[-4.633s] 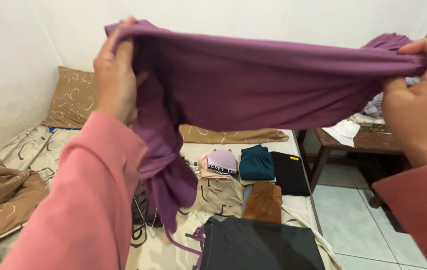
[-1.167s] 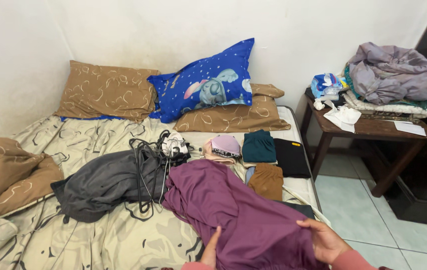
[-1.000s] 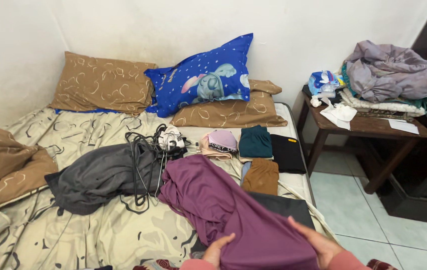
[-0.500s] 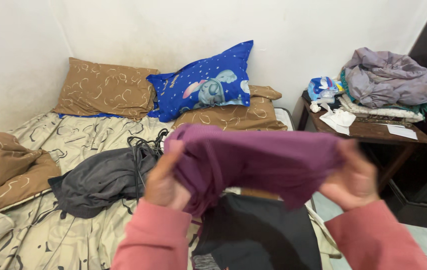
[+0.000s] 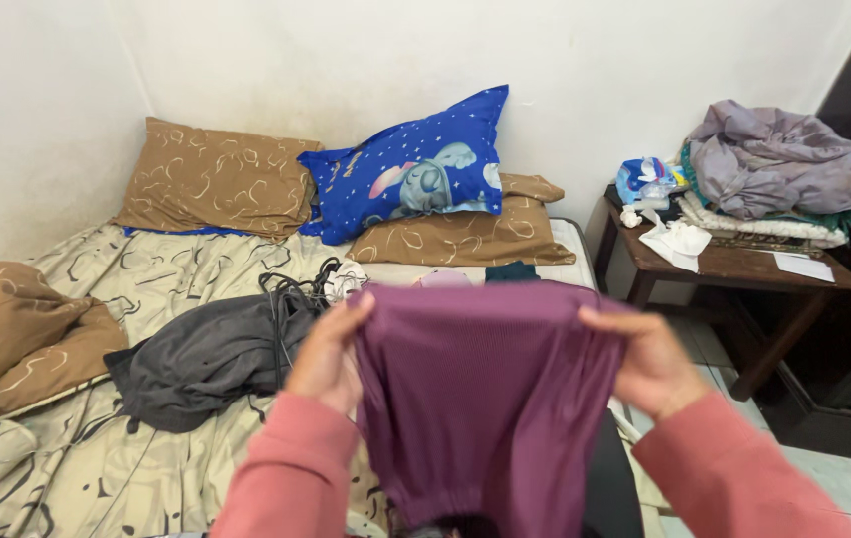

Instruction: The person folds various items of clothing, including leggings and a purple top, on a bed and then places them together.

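Holding up a purple garment (image 5: 490, 399), left hand (image 5: 331, 354) and right hand (image 5: 649, 359) each grip a top corner.

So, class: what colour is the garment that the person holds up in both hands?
Plain purple garment, gripped by the left hand and right hand; the head view shows it.

purple garment (image 5: 485, 399) | plain, soft, matte knit cloth, one colour throughout | held up off the bed, hanging flat like a folded panel | top edge stretched level, pinched at both upper corners | faint vertical creases run down it | lower end gathered and narrower, dropping out of view at the bottom
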